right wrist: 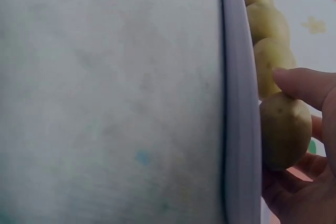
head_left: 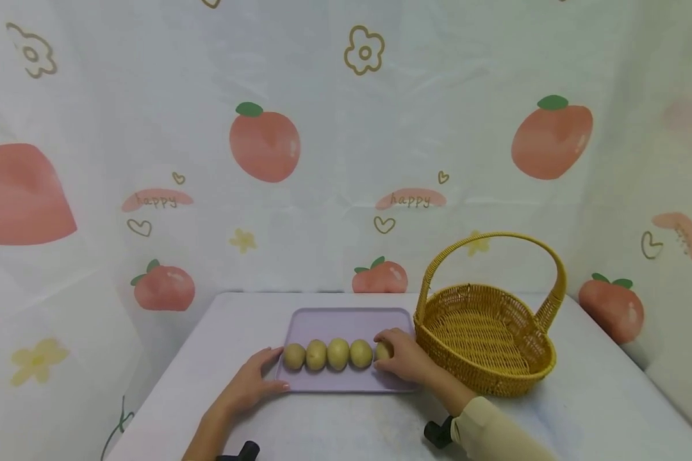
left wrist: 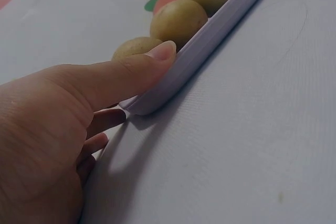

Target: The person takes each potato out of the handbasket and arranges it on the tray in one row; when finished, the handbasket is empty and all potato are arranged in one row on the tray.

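Five-in-a-row is how several potatoes lie across a shallow light purple tray on the table. My left hand holds the tray at its near left corner, the thumb over the rim and the other fingers around the outer side. With my right hand I grip the rightmost potato; the thumb reaches over its top beside the neighbouring potato, while the fingers wrap its far side. In the head view that hand covers much of the held potato.
A yellow woven basket with a tall arched handle stands right of the tray, close to my right forearm. Behind the white table hangs a curtain printed with peaches and flowers.
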A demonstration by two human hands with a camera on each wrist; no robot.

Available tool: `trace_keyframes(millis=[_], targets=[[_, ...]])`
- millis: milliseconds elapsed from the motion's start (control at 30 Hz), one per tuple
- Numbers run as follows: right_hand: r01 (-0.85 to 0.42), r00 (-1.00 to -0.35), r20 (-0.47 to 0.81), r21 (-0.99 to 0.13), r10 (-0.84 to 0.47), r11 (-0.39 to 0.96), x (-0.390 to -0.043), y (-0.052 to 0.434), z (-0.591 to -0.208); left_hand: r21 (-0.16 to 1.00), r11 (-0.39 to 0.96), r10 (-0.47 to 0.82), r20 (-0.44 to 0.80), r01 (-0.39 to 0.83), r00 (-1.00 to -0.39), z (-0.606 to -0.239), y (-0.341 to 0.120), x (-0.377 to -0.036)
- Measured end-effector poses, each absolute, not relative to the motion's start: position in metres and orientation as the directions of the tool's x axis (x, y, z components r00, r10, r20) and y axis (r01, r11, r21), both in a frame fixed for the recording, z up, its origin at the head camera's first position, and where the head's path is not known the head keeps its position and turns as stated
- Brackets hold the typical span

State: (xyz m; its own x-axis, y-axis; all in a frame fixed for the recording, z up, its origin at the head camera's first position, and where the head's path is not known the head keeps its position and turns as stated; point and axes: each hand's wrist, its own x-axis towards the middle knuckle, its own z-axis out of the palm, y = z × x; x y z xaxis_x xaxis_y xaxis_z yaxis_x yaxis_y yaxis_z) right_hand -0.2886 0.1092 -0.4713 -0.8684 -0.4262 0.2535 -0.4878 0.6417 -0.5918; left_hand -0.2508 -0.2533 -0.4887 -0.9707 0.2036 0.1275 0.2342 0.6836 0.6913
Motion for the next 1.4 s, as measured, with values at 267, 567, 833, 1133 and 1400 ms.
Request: trace_keyframes(millis=[267,567,833,1133,1400], targets=[[-0.485,-0.871,0.268,-0.603,-0.411,0.634,-0.285,0.11,-0.474,0.68,0.699,0.192,0.122,0.223,-0.974,-0.488,-0.258,-0.253],[-0.462,-0.884,0.282,-0.639,-0.372,0.615,-0.285,0.107,-0.478,0.693,0.694,0.169,0.111,0.198,-0.979,-0.49,-0.261,-0.251],[-0.43,-0.899,0.265,-0.68,-0.348,0.594,-0.281,0.109,-0.485,0.695,0.69,0.188,0.1,0.204,-0.977,-0.493,-0.256,-0.249],[-0.404,-0.907,0.237,-0.726,-0.349,0.556,-0.269,0.118,-0.481,0.697,0.69,0.179,0.098,0.196,-0.979,-0.493,-0.251,-0.246],[-0.427,-0.901,0.281,-0.707,-0.33,0.563,-0.235,0.144,-0.453,0.69,0.688,0.197,0.12,0.225,-0.973,-0.492,-0.252,-0.242]])
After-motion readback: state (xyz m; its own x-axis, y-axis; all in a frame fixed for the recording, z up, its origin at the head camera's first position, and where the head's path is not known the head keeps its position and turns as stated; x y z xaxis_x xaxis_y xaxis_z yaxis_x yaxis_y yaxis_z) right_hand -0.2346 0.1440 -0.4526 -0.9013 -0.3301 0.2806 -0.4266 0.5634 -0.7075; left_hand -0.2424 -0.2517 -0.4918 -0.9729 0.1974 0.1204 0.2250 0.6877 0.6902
